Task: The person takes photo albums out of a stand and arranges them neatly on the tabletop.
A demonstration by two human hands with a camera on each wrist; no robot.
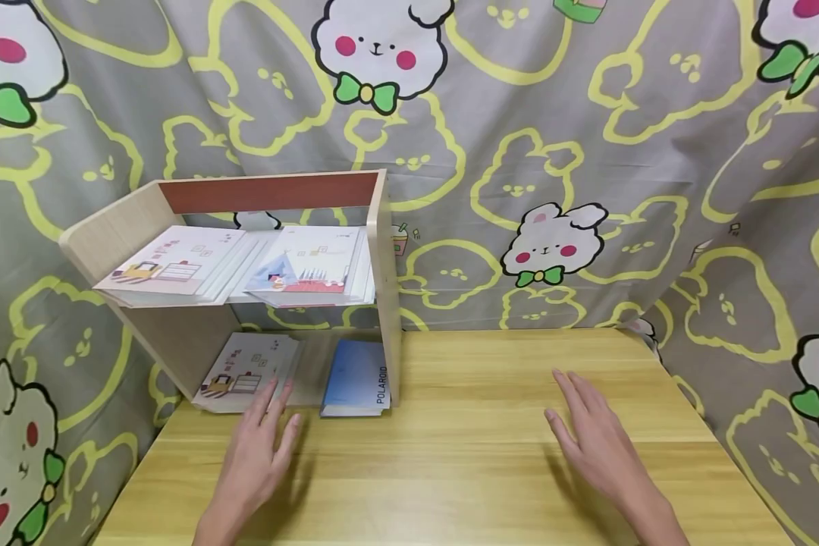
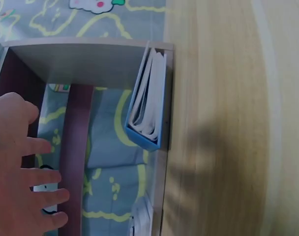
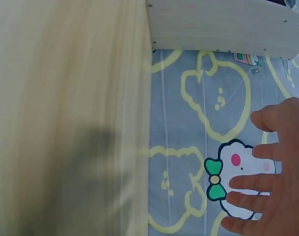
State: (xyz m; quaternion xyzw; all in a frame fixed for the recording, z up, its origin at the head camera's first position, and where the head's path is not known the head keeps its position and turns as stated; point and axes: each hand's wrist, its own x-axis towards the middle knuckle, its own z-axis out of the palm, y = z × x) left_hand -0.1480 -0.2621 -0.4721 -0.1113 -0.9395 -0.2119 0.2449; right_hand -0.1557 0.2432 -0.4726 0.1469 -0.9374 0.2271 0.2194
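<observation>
My left hand [image 1: 255, 447] hovers over the table with fingers extended, holding nothing, just in front of a small wooden shelf [image 1: 390, 318]. Closest to its fingertips is a pile of illustrated booklets [image 1: 246, 371] on the lower level. To the right of that pile lies a blue book [image 1: 355, 375] marked POLAROID; its page edges show in the left wrist view, inside the blue cover [image 2: 148, 141]. On the right, my right hand [image 1: 597, 440] is held above the bare tabletop, fingers spread and nothing in them.
Two stacks of booklets fill the upper level, one with a truck picture [image 1: 171, 262] and one with a tent picture [image 1: 307, 262]. Patterned grey curtain [image 1: 450, 167] surrounds the wooden table [image 1: 478, 470] at the back and sides.
</observation>
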